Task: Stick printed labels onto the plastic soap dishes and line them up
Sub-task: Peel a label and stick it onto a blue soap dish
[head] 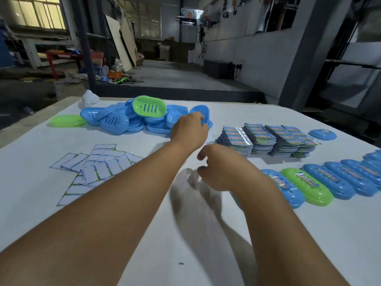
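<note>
The left hand [189, 129] curls its fingers onto a blue oval plastic soap dish [201, 113] at the right end of the heap of unlabelled dishes [132, 118]. The right hand [218, 168] hovers over the white table [185, 234], fingers loosely curled, holding nothing. Stacks of printed labels [268, 141] lie just beyond; the row of labelled dishes [329, 180] stretches rightward.
</note>
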### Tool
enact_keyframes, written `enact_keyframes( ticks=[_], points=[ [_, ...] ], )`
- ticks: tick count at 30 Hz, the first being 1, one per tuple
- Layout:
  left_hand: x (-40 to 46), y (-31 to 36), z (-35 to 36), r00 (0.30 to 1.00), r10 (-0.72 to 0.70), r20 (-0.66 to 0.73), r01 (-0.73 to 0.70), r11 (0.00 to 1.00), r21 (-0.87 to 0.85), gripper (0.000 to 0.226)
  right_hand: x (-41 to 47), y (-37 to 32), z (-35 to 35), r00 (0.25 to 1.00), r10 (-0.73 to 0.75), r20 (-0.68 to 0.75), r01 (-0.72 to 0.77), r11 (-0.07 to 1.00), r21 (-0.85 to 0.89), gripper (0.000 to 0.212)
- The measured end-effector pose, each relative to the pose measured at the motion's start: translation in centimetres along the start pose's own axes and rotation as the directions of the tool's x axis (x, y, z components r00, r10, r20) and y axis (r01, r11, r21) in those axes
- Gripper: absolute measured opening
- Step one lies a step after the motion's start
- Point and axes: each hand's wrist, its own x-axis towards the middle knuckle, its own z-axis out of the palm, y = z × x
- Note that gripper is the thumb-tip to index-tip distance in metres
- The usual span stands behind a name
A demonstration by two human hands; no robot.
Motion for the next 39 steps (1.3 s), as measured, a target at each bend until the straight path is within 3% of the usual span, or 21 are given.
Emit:
enact_keyframes(
  ticks=[3, 7, 10, 16, 19, 23, 26, 30, 33, 36, 39],
  points=[
    [0.9, 0.2, 1.4, 0.997, -0.072, -0.041, 0.070, 0.997, -0.030, 0.019, 0.0, 0.1, 0.2, 0.998, 0.003, -0.058, -0.003, 1.000, -0.006, 0.036],
    [1.6, -0.3, 2.1, 0.982, -0.174, -0.072, 0.162, 0.976, -0.148, 0.017, 0.2, 0.2, 0.3, 0.996, 0.018, -0.086, -0.019, 1.000, -0.008, 0.044],
    [2.0, -0.5, 1.9, 0.966, -0.254, -0.040, 0.231, 0.927, -0.294, 0.019, 0.3, 0.1, 0.3, 0.997, 0.037, -0.068, -0.037, 0.999, -0.001, 0.044],
    [1.4, -0.6, -2.2, 0.914, -0.376, -0.154, 0.248, 0.815, -0.524, 0.014, 0.3, 0.0, 0.3, 0.988, 0.061, -0.139, -0.053, 0.997, 0.060, 0.047],
    [-0.7, -1.5, -5.3, 0.913, -0.395, -0.100, 0.258, 0.751, -0.608, 0.022, 0.6, 0.0, 0.3, 0.965, 0.051, -0.256, -0.012, 0.988, 0.152, 0.062],
    [-5.6, -3.7, -7.9, 0.918, -0.392, 0.062, 0.337, 0.688, -0.642, 0.029, 0.4, -0.4, 0.2, 0.938, -0.095, -0.332, 0.202, 0.931, 0.305, 0.084],
    [-8.6, -5.5, -9.1, 0.927, -0.359, 0.112, 0.351, 0.718, -0.601, 0.034, 0.2, -1.2, 0.3, 0.931, -0.243, -0.271, 0.324, 0.893, 0.313, 0.076],
    [-11.1, -7.0, -9.9, 0.913, -0.394, 0.107, 0.398, 0.800, -0.449, 0.040, 0.2, -2.1, 0.9, 0.947, -0.284, -0.152, 0.313, 0.923, 0.224, 0.061],
    [-12.8, -7.6, -9.8, 0.962, -0.267, 0.052, 0.269, 0.900, -0.342, 0.024, 0.4, -2.2, 1.9, 0.959, -0.262, -0.106, 0.277, 0.947, 0.165, 0.063],
    [-13.9, -8.0, -9.8, 0.984, -0.045, 0.171, 0.062, 0.993, -0.096, 0.031, 0.4, -1.8, 2.9, 0.973, -0.227, -0.046, 0.231, 0.966, 0.120, 0.066],
    [-13.8, -8.2, -10.0, 0.971, 0.082, 0.225, -0.083, 0.997, -0.005, 0.024, 0.4, -1.6, 2.9, 0.973, -0.222, 0.054, 0.214, 0.969, 0.126, 0.081]
  ],
)
